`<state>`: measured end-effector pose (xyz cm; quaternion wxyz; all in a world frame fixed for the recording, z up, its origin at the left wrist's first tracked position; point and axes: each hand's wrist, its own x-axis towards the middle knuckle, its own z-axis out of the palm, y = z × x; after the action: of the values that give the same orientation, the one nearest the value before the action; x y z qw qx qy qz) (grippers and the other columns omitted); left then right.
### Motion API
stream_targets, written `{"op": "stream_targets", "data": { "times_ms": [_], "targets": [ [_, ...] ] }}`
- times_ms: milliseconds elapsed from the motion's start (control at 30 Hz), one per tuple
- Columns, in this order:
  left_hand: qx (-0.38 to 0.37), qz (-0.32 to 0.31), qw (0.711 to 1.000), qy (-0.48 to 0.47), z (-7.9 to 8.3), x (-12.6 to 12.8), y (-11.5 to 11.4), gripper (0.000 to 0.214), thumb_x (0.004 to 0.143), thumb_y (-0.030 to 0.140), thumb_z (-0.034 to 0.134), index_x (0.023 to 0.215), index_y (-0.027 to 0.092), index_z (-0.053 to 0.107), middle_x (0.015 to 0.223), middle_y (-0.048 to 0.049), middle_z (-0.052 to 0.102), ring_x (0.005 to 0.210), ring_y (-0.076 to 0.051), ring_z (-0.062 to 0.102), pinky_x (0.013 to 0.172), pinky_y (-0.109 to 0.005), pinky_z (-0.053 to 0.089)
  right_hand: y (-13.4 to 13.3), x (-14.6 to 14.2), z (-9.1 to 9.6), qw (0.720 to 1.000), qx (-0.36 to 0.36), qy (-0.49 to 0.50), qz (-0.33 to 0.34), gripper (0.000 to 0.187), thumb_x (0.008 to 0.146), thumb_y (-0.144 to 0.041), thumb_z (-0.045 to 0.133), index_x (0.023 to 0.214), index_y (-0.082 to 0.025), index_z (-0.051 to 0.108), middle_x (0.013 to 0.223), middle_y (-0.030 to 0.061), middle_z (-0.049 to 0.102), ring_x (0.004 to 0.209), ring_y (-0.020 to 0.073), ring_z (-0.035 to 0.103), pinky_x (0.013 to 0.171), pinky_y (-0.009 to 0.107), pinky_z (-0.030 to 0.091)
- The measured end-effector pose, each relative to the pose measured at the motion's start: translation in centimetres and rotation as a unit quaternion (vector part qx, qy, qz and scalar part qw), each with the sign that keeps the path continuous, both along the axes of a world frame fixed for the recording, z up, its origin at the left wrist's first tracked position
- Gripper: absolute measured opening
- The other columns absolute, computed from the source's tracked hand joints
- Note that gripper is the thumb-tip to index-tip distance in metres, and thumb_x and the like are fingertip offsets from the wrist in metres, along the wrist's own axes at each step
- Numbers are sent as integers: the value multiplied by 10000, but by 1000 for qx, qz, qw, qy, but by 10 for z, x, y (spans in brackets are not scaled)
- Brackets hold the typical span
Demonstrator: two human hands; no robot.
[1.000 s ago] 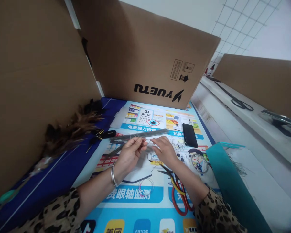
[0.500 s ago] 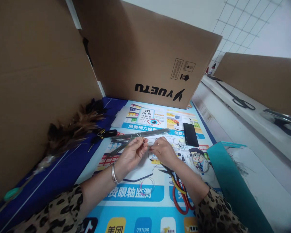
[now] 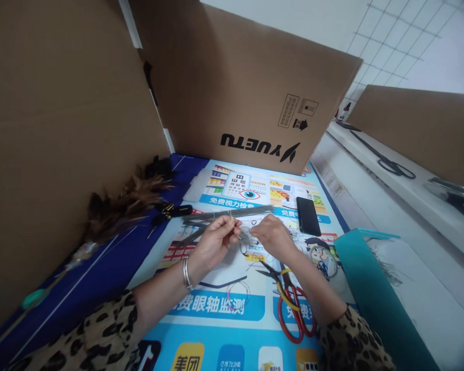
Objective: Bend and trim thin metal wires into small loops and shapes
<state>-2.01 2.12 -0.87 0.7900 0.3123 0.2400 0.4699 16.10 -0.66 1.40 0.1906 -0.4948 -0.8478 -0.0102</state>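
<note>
My left hand is closed, thumb and forefinger pinching a thin wire whose short end shows at the fingertips. Close to it on the right, my right hand is also closed in a pinch; its fingertips face away and what they hold is too fine to make out. Behind my left hand lies a tied bundle of thin grey wires. Below my right hand rest pliers with yellow grips and red-handled scissors, partly overlapping. A thin pinkish loop lies nearer to me.
A black phone and a clear round dish with small dark pieces lie to the right. Beyond them is a teal-edged box holding loose wires. A feather duster lies left. Cardboard panels stand behind and on the left.
My hands have drawn slightly apart, the right one moving right. The whole view has shifted a little, so things sit slightly further right.
</note>
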Motion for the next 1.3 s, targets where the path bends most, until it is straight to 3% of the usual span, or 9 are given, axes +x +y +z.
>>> {"op": "stream_targets", "data": {
  "times_ms": [167,333,700,800,933,1100,1300],
  "targets": [
    [52,-34,997,53,4,-4,2,140,767,269,605,758,132,577,656,-17,578,465,-46,472,454,-160,371,1,-3,3,998,-22,35,50,208,855,-213,457,863,-214,665,752,45,615,804,173,482,777,329,338],
    [102,-76,986,107,10,-7,4,161,767,281,602,776,121,592,597,-18,572,435,-56,456,435,-169,341,-3,-6,12,995,-47,74,57,131,829,-210,509,842,-206,639,811,37,619,860,171,485,799,317,365],
    [-2,-67,997,26,5,-5,5,160,718,268,653,734,136,564,689,-12,562,505,-43,468,413,-139,330,-5,-12,8,997,-3,59,47,190,818,-146,495,789,-250,651,1034,40,525,987,191,436,774,316,399],
    [22,-29,999,24,5,-8,11,151,720,256,651,738,135,563,747,-22,578,538,-47,487,422,-142,344,-2,-3,11,995,18,99,20,171,832,-179,484,875,-244,636,1052,58,525,999,195,447,823,342,393],
    [54,73,996,20,5,-10,15,130,762,268,606,778,148,557,790,-15,580,614,-58,527,522,-163,414,5,11,11,985,14,155,-69,198,848,-212,460,1006,-221,581,1011,65,559,975,186,482,810,321,404],
    [59,152,986,36,3,-8,17,182,750,311,611,824,160,542,865,-29,601,731,-94,578,593,-192,451,15,14,-2,987,-97,65,-112,152,830,-209,475,821,-213,627,813,30,588,811,157,531,719,269,395],
    [72,203,976,40,0,-13,25,207,753,338,602,836,162,531,824,-17,600,728,-99,594,590,-192,449,27,5,-12,980,-171,-39,-93,163,756,-270,599,908,-212,619,882,42,577,844,157,528,690,239,366]
  ]
}}
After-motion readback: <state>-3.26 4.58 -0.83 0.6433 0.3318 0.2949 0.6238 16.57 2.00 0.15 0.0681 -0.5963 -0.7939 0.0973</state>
